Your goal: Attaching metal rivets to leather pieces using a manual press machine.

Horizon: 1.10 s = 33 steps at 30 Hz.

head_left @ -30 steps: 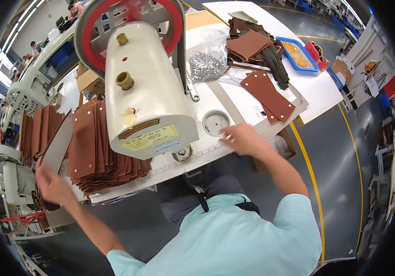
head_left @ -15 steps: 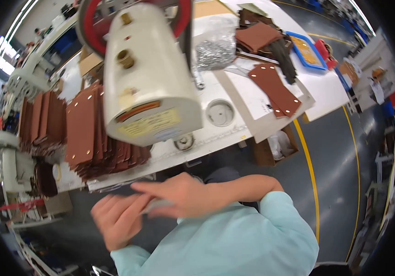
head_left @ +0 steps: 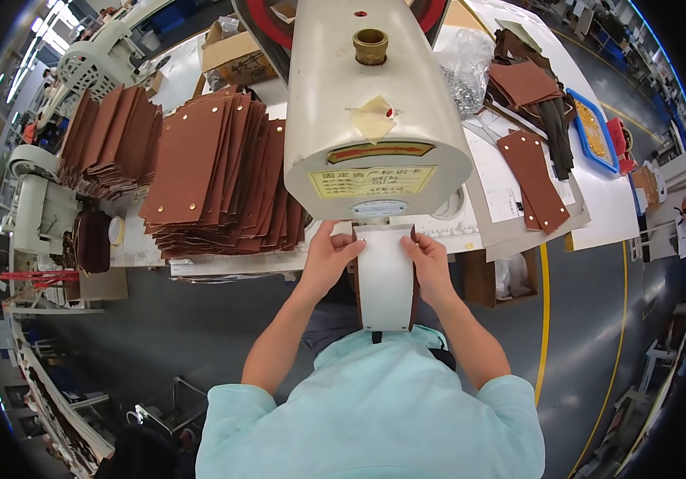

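Observation:
My left hand (head_left: pixel 328 257) and my right hand (head_left: pixel 429 265) each pinch one upper side edge of a leather panel (head_left: pixel 387 279), thumbs on its face. The panel shows a white backing with brown side edges and small metal studs near its corners. Its far end reaches under the head of a cream-coloured press machine (head_left: pixel 375 104), which hides the working point. The panel's near end lies close to my shirt. Left of the machine stands a stack of brown leather panels (head_left: pixel 195 164) with metal studs at their corners.
More brown panels (head_left: pixel 115 132) are piled further left. On the right of the white table (head_left: pixel 598 215) lie two crossed studded brown strips (head_left: pixel 530 180), a plastic bag of metal pieces (head_left: pixel 464 80), leather scraps (head_left: pixel 525 84) and a blue tray of yellowish pieces (head_left: pixel 594 132). A cardboard box (head_left: pixel 478 275) sits below.
My hands, crossed and blurred at the lower left before, are now apart in front of the machine, holding the white-backed panel between them. The whole view has shifted.

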Motion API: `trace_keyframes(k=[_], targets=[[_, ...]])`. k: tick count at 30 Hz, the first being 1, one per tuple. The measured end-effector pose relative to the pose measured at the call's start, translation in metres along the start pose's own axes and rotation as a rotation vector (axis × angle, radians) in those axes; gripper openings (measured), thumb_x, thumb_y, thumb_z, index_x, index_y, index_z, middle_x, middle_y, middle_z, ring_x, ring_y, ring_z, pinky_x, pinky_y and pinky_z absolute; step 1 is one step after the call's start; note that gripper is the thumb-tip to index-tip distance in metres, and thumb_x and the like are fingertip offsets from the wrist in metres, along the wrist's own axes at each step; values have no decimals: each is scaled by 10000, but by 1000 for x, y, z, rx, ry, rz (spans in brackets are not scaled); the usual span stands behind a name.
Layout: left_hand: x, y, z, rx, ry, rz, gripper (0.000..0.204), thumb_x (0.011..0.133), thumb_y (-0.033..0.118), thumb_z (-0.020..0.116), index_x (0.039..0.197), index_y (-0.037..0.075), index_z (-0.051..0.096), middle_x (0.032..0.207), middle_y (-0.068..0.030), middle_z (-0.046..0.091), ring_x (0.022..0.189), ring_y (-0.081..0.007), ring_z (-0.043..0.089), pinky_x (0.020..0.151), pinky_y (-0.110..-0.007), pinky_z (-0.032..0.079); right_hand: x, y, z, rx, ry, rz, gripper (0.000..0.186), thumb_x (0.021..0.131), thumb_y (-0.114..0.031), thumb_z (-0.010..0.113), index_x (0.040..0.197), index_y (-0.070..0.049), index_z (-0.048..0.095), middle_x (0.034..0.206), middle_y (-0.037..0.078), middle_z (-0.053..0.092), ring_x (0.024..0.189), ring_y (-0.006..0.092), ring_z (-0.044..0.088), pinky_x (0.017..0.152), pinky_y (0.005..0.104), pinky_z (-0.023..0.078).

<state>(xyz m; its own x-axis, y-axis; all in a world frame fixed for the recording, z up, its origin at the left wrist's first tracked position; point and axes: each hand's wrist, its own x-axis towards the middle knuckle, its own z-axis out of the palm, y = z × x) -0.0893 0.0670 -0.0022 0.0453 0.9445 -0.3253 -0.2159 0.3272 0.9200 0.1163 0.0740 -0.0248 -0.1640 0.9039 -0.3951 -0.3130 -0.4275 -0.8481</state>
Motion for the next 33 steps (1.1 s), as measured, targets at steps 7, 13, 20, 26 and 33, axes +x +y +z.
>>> trace_keyframes(k=[7,13,20,26,33], targets=[[30,-4,4,270,38,115,174,848,1,689,1010,-55,662,864,-97,694,766,-116,651,687,-256,539,22,-7,-7,-1,71,-29,200,970,-172,609,1011,18,655,859,32,664,707,76,599,636,232,491],[36,3,9,409,96,242,228,806,-45,713,1028,-68,664,916,-90,706,764,-118,661,666,-244,548,27,-4,-10,-84,83,-44,195,974,-167,599,1022,13,657,864,24,668,721,80,605,652,236,497],[34,4,6,375,106,210,253,776,-82,724,1017,-57,651,940,-94,698,800,-133,664,697,-249,553,22,-7,-9,-112,46,17,202,977,-164,593,1045,15,656,862,14,660,720,65,577,619,215,464],[31,12,8,330,59,233,284,763,-78,726,1030,-42,635,962,-85,680,828,-125,655,726,-254,544,25,-2,-12,-122,50,-10,204,980,-161,583,1051,17,653,853,12,655,732,67,590,595,218,470],[36,7,4,420,39,249,288,757,-84,716,1027,-32,631,948,-70,671,828,-127,651,721,-255,546,25,-2,-15,-127,57,42,222,988,-162,559,1073,21,652,857,9,655,704,63,586,603,215,479]])
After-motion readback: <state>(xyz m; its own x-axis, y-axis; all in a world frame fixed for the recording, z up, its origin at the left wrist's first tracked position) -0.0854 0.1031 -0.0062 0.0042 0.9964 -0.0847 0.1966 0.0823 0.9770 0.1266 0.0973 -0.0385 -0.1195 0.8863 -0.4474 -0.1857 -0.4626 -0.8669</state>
